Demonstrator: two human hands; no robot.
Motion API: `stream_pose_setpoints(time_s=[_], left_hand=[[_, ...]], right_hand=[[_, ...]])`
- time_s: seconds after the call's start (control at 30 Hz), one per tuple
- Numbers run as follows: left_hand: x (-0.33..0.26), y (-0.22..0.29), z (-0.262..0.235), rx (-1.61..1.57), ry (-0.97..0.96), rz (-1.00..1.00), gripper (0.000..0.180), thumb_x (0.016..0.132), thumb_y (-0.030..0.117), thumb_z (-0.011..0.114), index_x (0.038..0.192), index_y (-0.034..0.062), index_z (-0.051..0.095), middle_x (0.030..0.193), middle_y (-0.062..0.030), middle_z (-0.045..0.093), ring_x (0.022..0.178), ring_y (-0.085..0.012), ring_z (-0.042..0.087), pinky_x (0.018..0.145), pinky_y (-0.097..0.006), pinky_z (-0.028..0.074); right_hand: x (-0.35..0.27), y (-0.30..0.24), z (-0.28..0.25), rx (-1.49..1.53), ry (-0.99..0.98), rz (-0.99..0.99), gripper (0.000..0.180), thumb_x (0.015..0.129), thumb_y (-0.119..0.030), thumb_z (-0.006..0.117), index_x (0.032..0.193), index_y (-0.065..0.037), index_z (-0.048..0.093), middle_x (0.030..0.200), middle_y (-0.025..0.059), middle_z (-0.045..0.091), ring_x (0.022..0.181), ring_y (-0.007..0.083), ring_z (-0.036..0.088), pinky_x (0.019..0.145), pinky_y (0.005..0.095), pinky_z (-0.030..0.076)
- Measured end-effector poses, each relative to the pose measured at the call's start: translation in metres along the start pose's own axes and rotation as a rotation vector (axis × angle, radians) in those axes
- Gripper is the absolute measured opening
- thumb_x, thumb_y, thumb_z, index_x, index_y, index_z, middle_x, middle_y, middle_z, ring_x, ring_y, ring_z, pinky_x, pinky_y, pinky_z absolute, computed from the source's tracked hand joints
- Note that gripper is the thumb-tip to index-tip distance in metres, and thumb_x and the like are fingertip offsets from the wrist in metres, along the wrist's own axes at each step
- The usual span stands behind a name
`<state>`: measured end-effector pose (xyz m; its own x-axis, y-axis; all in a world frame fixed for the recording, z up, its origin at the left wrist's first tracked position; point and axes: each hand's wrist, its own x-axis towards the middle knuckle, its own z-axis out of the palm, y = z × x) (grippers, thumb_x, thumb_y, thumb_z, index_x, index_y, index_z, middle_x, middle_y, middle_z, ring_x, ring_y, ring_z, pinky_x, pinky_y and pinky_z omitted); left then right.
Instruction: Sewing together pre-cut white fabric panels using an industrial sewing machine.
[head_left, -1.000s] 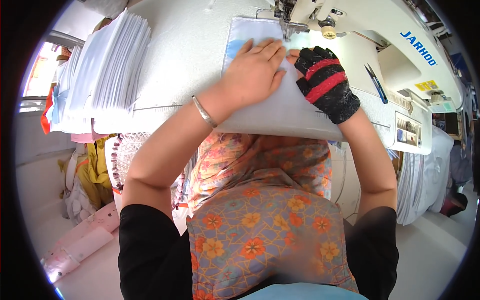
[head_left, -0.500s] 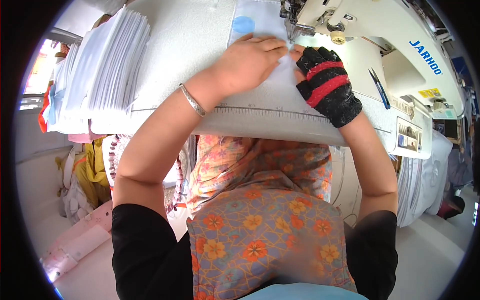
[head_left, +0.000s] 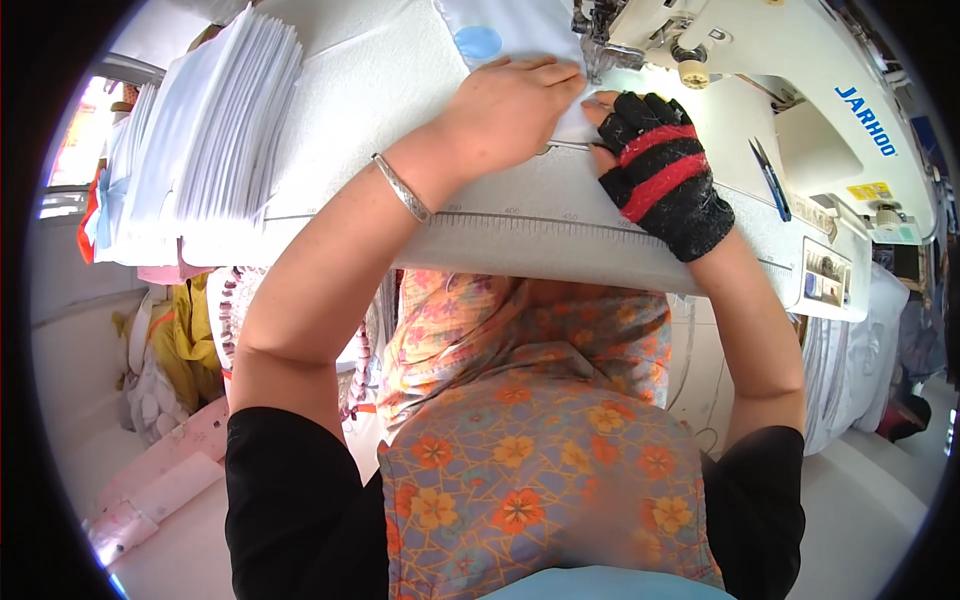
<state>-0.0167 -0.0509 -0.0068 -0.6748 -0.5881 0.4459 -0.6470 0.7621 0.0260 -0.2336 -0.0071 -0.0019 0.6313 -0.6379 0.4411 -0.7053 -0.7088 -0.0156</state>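
Observation:
A white cloth piece (head_left: 515, 30) with a pale blue round patch (head_left: 478, 42) lies on the sewing machine's bed, its near part under my left hand. My left hand (head_left: 515, 110) rests palm down on it, fingers stretched toward the presser foot (head_left: 612, 62). Just right of the cloth's near end is my right hand (head_left: 655, 165), in a black and red fingerless glove. Its thumb and forefinger are apart, bare tips close to the cloth and the presser foot; the other fingertips are partly hidden. The white sewing machine (head_left: 800, 60) stands over the bed at the right.
A tall stack of folded white cloth pieces (head_left: 215, 130) stands at the left of the table. Small blue-handled thread snips (head_left: 770, 180) lie right of my glove. A ruler scale (head_left: 510, 222) runs along the table's front edge. White bundles (head_left: 860, 350) hang below at the right.
The cloth has slid farther away under the presser foot, uncovering a seam in the bed between my hands. My left hand has moved slightly forward with it. The view has shifted a little.

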Motion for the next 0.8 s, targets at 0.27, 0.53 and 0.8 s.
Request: stream_pose_setpoints(time_s=[0.27, 0.53, 0.8], left_hand=[[-0.005, 0.012, -0.006, 0.022, 0.03, -0.027, 0.032, 0.089, 0.016, 0.057, 0.117, 0.0025, 0.065, 0.123, -0.0069, 0.064, 0.115, -0.0237, 0.06, 0.094, -0.037, 0.05], [-0.009, 0.034, -0.003, 0.051, 0.072, -0.052, 0.031, 0.089, 0.016, 0.057, 0.113, -0.0007, 0.065, 0.122, -0.0127, 0.063, 0.114, -0.0265, 0.061, 0.093, -0.037, 0.052], [-0.009, 0.045, -0.005, -0.036, 0.053, -0.102, 0.028, 0.08, 0.009, 0.056, 0.105, -0.0006, 0.065, 0.116, -0.0119, 0.064, 0.111, -0.0265, 0.062, 0.093, -0.037, 0.05]], right_hand=[[0.0, 0.004, 0.004, 0.068, 0.012, 0.013, 0.04, 0.082, -0.013, 0.063, 0.121, -0.004, 0.059, 0.122, 0.0152, 0.06, 0.109, 0.0359, 0.057, 0.096, 0.0457, 0.044], [-0.005, 0.012, 0.016, 0.142, 0.041, 0.052, 0.034, 0.084, -0.006, 0.058, 0.117, -0.002, 0.061, 0.119, 0.0167, 0.062, 0.108, 0.0361, 0.058, 0.097, 0.0435, 0.046], [-0.01, 0.014, 0.014, 0.173, 0.076, 0.036, 0.029, 0.085, -0.002, 0.057, 0.113, -0.001, 0.063, 0.114, 0.0166, 0.064, 0.105, 0.0348, 0.061, 0.093, 0.0423, 0.049]])
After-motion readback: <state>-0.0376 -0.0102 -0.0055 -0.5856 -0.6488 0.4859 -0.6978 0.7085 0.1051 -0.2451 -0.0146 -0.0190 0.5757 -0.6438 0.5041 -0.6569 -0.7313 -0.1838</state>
